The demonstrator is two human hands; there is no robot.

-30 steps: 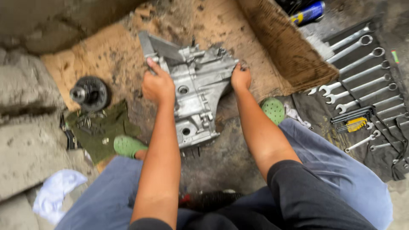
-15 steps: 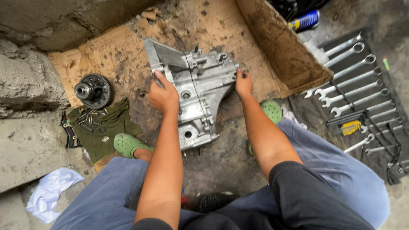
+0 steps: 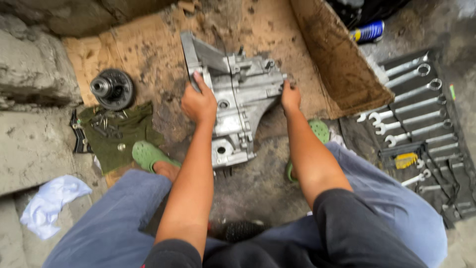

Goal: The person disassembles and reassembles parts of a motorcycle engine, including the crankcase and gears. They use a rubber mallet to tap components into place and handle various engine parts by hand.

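Observation:
A silver cast-metal gearbox housing (image 3: 237, 104) lies on stained cardboard (image 3: 158, 54) between my knees. My left hand (image 3: 199, 101) grips its left edge, fingers curled over the rim. On the right side, my right hand (image 3: 290, 96) holds the housing's outer edge. Both forearms reach forward from my blue trousers. Green clogs (image 3: 148, 155) cover my feet, the left one beside the housing, the right one (image 3: 318, 130) partly hidden behind my right arm.
A dark round gear assembly (image 3: 112, 88) sits left on the cardboard. Below it, a green cloth (image 3: 119, 134) carries several bolts. A tool roll with several spanners (image 3: 416, 109) lies at right. A blue spray can (image 3: 368, 32) rests top right. White rag (image 3: 49, 201) at lower left; rough stone left.
The view has shifted slightly so the housing sits lower and more central. Both hands stay on the housing, which appears drawn a little nearer to me.

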